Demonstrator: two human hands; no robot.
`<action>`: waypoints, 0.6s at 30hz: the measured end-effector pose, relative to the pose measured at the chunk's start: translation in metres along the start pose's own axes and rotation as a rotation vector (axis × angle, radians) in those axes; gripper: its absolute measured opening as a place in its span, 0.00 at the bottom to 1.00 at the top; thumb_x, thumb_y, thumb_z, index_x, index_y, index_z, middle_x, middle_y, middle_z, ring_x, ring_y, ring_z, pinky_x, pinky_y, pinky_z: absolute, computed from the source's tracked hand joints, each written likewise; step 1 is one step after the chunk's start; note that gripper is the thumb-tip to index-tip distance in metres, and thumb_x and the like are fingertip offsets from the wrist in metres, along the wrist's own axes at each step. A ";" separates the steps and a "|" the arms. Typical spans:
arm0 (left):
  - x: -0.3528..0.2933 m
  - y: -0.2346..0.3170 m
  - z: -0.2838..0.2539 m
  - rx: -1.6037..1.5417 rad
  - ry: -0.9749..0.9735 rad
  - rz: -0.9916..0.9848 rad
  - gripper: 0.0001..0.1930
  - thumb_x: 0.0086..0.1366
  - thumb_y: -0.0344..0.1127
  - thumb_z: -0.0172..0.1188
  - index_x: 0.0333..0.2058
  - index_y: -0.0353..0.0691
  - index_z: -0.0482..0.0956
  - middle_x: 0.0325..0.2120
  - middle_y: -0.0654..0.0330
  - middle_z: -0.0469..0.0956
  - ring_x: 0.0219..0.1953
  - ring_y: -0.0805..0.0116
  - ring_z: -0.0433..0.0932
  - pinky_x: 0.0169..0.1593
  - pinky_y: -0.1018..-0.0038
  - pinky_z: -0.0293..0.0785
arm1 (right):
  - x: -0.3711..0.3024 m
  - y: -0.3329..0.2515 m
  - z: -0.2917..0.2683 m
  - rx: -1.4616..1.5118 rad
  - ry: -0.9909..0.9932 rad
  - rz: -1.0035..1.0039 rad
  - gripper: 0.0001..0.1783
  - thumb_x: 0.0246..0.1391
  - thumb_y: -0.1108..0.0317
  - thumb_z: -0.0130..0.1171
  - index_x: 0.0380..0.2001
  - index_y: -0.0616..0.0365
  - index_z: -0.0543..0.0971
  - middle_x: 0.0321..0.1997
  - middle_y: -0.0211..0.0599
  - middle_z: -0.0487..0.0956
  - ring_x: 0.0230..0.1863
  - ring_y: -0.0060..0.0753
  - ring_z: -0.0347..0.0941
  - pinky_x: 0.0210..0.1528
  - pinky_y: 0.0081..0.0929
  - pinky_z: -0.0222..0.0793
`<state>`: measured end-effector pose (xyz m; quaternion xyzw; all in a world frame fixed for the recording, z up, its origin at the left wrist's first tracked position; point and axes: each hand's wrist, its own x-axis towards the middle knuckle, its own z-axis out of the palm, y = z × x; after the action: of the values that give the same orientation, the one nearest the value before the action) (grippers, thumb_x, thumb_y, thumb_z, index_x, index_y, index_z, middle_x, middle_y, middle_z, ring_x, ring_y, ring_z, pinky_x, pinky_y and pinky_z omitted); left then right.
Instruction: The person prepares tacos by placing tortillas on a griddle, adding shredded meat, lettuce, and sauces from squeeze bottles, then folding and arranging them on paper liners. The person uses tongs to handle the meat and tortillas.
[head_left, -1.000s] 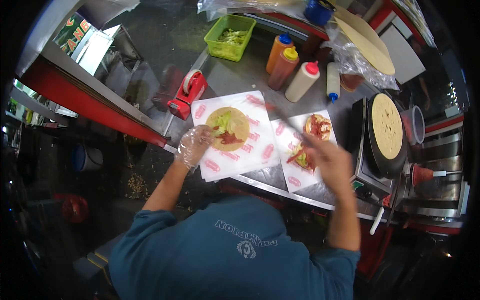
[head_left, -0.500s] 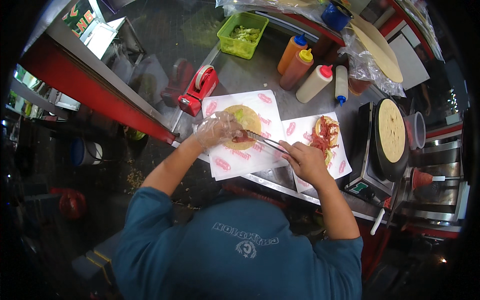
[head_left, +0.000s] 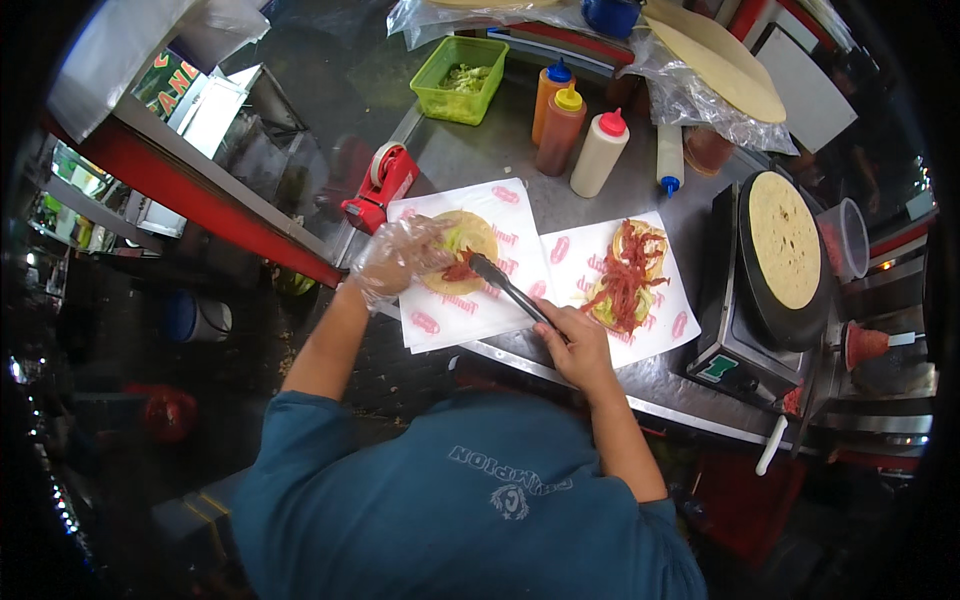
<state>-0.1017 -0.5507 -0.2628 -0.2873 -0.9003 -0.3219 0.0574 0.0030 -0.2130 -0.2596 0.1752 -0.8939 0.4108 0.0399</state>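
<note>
Left hand (head_left: 392, 265): wears a loose transparent plastic glove and lies over the left edge of a round, pale tan flatbread (head_left: 485, 240). Blur and the glove obscure the fingertips; whether this grip is pinched or loose cannot be told.

Right hand (head_left: 578, 345): grip closed around the handle end of long, dark metal tongs (head_left: 510, 290). The tong tips are at the shredded red meat (head_left: 456, 271); whether they pinch any of it cannot be determined.

Location: the flatbread lies flat on white paper sheets with red print (head_left: 480, 325), at the near edge of the grey metal table (head_left: 485, 160). Pale green shredded lettuce (head_left: 460, 236) lies on it beside the meat. A red tape dispenser (head_left: 382, 190) stands just beyond the left hand.

Handling assessment: the flatbread appears light, thin and pliable, likely to tear if pulled from one point; its bare rim is the sound place of hold, with fingers spread beneath. The meat looks soft and loose, best taken mid-strand. The tongs are judged stiff, and the plastic glove possibly slippery.
</note>
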 end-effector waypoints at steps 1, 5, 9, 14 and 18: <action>0.004 0.018 0.007 -0.065 -0.030 -0.038 0.11 0.71 0.41 0.65 0.45 0.42 0.89 0.41 0.51 0.86 0.40 0.51 0.85 0.48 0.62 0.81 | 0.003 0.001 -0.004 0.007 -0.014 -0.024 0.20 0.63 0.61 0.67 0.57 0.52 0.84 0.32 0.41 0.81 0.28 0.44 0.78 0.33 0.37 0.74; 0.002 -0.005 0.048 -0.002 -0.015 0.116 0.09 0.70 0.39 0.65 0.40 0.40 0.89 0.37 0.53 0.87 0.40 0.52 0.85 0.46 0.59 0.80 | 0.002 0.016 -0.028 -0.069 -0.037 -0.025 0.20 0.64 0.61 0.67 0.57 0.52 0.84 0.33 0.41 0.82 0.30 0.45 0.79 0.34 0.39 0.75; 0.000 -0.017 0.028 0.109 -0.029 0.061 0.09 0.71 0.38 0.65 0.40 0.40 0.89 0.38 0.53 0.86 0.44 0.52 0.83 0.50 0.57 0.79 | -0.008 0.032 -0.040 -0.080 0.023 -0.017 0.20 0.63 0.62 0.67 0.57 0.54 0.84 0.34 0.42 0.82 0.33 0.46 0.81 0.36 0.39 0.76; -0.027 -0.021 0.014 0.217 -0.085 0.006 0.13 0.71 0.36 0.64 0.51 0.40 0.85 0.40 0.52 0.85 0.49 0.50 0.80 0.52 0.55 0.77 | -0.001 0.013 -0.006 -0.115 0.002 0.013 0.22 0.62 0.60 0.68 0.58 0.52 0.83 0.33 0.41 0.82 0.31 0.45 0.80 0.34 0.38 0.76; -0.032 -0.026 0.012 0.082 0.206 -0.021 0.17 0.71 0.36 0.65 0.56 0.41 0.82 0.42 0.54 0.85 0.46 0.50 0.81 0.51 0.55 0.77 | 0.009 0.006 0.025 -0.240 -0.023 0.073 0.26 0.62 0.56 0.68 0.61 0.50 0.81 0.34 0.39 0.81 0.30 0.44 0.80 0.33 0.38 0.75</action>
<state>-0.0884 -0.5756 -0.2957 -0.2409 -0.9049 -0.3132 0.1580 -0.0060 -0.2302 -0.2786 0.1414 -0.9427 0.3001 0.0353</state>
